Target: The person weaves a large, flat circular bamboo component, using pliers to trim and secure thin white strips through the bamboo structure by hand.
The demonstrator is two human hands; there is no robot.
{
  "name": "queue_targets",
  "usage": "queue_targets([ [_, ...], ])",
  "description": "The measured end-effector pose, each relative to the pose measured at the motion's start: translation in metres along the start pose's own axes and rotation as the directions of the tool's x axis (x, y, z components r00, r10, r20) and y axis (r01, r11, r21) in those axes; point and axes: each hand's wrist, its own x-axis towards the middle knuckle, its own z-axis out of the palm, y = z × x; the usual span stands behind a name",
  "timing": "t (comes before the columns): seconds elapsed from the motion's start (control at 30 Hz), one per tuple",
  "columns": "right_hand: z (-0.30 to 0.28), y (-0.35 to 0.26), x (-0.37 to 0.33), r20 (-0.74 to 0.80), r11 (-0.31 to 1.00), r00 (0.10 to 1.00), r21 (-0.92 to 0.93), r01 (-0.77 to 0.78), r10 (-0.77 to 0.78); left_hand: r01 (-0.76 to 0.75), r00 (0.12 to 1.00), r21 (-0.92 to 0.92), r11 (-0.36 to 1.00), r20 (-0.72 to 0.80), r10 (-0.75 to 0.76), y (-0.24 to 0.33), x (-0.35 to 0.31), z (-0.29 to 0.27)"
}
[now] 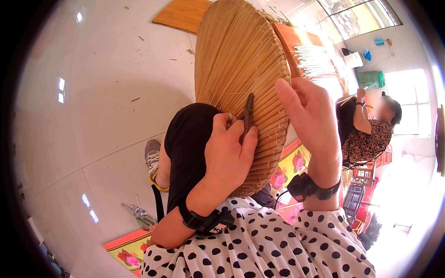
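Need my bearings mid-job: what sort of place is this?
Probably a handicraft workroom: a pleated, fan-like piece, pale sticks beyond it, and a co-worker seated at right.

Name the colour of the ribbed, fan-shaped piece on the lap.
The fan-shaped piece is golden brown, best seen in the head view.

Floor (111, 125) was pale, glossy tile. Wooden board (178, 17) lay at far end, straw scraps (135, 99) scattered, metal hand tool (141, 217) lay by flowered mat (119, 250).
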Motion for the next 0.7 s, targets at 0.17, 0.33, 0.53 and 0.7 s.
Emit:
queue_targets([
  [0.17, 0.001, 0.001, 0.014, -0.033, 1.0, 0.999, 0.009, 0.026, -0.025, 0.007, 1.0, 0.013, 1.0, 0.006, -0.007, 0.001, 0.002, -0.002],
  [0.33, 0.003, 0.001, 0.021, -0.039, 0.998, 0.998, -0.053, 0.043, -0.045, 0.024, 1.0, -0.009, 1.0, 0.004, -0.024, 0.004, 0.004, -0.001],
  [0.53, 0.007, -0.001, 0.025, 0.016, 0.998, 0.999, -0.051, 0.034, -0.034, 0.041, 0.999, -0.028, 0.999, 0.025, -0.041, 0.005, 0.005, -0.002],
  [0.7, 0.014, -0.003, 0.024, -0.018, 0.994, 0.994, 0.022, 0.105, -0.104, 0.025, 1.0, -0.047, 0.999, 0.01, -0.024, 0.004, 0.005, 0.001],
])
